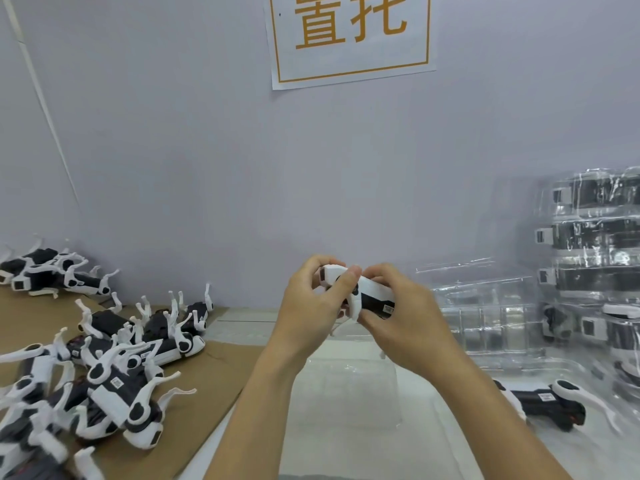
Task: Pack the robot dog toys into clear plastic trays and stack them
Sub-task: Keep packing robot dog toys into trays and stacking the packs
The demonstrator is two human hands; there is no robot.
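Note:
Both hands hold one black-and-white robot dog toy (372, 295) up in the air above the table's middle. My left hand (311, 306) grips its head end, thumb on top. My right hand (401, 320) wraps its body from the right; a white leg hangs down between the hands. A clear plastic tray (346, 393) lies on the table right below the hands. Another robot dog (543, 403) lies on its side in a clear tray at the right. A stack of packed trays (588, 258) stands at the far right.
A heap of loose robot dogs (104, 368) covers a brown cardboard sheet (214, 368) at the left, with more (52, 275) further back. Empty clear trays (485, 306) are piled in front of the packed stack. A paper sign (349, 36) hangs on the wall.

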